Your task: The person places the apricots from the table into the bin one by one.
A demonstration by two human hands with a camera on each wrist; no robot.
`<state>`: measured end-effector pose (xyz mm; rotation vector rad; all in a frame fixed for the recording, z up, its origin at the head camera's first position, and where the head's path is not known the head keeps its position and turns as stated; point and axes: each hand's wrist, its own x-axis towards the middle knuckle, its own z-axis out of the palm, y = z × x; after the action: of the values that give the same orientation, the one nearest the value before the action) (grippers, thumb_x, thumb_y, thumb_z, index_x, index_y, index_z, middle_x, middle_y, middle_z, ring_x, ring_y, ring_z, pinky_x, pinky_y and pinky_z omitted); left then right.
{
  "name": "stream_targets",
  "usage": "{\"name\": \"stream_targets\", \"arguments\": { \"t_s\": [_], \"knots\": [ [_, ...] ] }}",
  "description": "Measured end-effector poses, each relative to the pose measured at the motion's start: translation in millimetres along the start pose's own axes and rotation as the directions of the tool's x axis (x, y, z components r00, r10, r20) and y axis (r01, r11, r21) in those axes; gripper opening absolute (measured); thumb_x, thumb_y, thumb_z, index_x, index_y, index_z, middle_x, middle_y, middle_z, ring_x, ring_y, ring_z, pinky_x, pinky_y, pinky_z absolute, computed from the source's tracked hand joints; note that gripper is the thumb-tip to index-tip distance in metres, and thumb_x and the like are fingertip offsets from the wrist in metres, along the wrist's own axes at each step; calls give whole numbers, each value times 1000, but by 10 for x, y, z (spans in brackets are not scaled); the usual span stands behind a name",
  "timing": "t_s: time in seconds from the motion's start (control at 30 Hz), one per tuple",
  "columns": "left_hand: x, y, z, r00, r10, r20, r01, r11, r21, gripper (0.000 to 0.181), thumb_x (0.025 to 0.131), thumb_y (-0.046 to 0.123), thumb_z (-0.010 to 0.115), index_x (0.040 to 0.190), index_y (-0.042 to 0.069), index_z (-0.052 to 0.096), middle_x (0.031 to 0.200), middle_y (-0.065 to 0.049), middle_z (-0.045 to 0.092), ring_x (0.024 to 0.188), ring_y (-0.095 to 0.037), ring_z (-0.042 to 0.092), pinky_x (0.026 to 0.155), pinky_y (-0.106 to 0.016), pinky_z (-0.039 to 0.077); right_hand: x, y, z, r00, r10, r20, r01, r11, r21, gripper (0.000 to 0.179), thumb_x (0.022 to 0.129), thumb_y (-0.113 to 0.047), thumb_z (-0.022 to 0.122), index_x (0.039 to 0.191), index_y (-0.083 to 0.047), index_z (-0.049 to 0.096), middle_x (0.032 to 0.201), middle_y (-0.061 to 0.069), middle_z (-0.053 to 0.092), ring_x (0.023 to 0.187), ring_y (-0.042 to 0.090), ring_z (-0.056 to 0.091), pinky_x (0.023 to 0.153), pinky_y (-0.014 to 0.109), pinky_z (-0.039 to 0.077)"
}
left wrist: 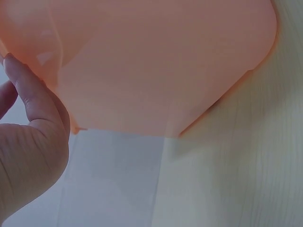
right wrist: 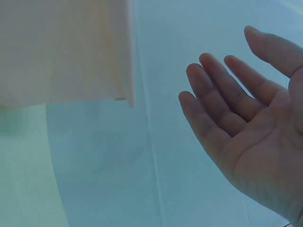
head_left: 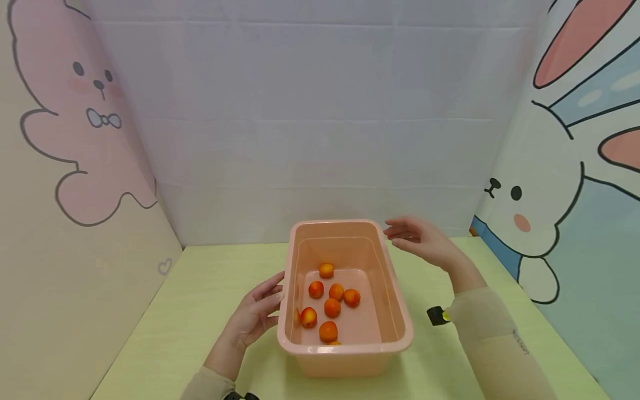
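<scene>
A pink plastic bin [head_left: 357,350] stands lengthwise in the middle of the table, with several small orange-red fruits [head_left: 332,307] loose on its floor. My left hand [head_left: 255,314] is at the bin's left side, its fingers extended toward the wall just under the rim. In the left wrist view, a fingertip of that hand [left wrist: 35,127] meets the edge of the bin [left wrist: 142,71]. Over by the far right corner, my right hand [head_left: 422,241] is raised with loosely bent fingers. The right wrist view shows its bare palm [right wrist: 255,137], apart from the bin wall [right wrist: 61,52].
The pale green table [head_left: 215,283] runs back to a white sheet [head_left: 310,122]. Side panels carry a pink cartoon bear [head_left: 100,161] on the left and a white rabbit [head_left: 545,222] on the right. A black wrist strap piece [head_left: 436,316] sticks out from the right sleeve.
</scene>
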<state>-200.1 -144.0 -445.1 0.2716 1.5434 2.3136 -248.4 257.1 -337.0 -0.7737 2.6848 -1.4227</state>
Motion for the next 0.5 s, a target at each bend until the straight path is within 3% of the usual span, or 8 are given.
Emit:
{"name": "stream_targets", "arguments": {
  "t_s": [0.17, 0.4, 0.5],
  "knots": [
    [-8, -27, 6, 1000, 14, 0, -14, 1000, -8, 53, 101, 6, 54, 152, 9, 40, 115, -1, 61, 95, -16, 64, 82, -35, 57, -268, 252, 57, 999, 32, -44, -30, 999, 32, 45, 100, -13, 61, 141, 1, 48, 130, 21, 58, 118, 36, 57, 92, 22, 49],
    [-27, -85, -55, 1000, 12, 23, -11, 999, -36, 47, 102, 7, 50, 149, 10, 45, 113, -1, 64, 90, -16, 65, 85, -35, 56, -585, 500, 115, 996, 24, -85, -24, 1000, 2, 44, 100, -12, 60, 139, 4, 49, 129, 22, 58, 115, 39, 58, 91, 21, 50],
    [-56, -135, -118, 1000, 10, 5, -10, 1000, 9, 46, 102, 7, 50, 148, 6, 46, 110, -1, 65, 84, -15, 65, 84, -35, 57, -695, 554, 127, 995, 13, -104, -14, 1000, -8, 43, 99, -9, 60, 138, 5, 49, 128, 24, 58, 113, 39, 59, 89, 20, 50]
  ]
}}
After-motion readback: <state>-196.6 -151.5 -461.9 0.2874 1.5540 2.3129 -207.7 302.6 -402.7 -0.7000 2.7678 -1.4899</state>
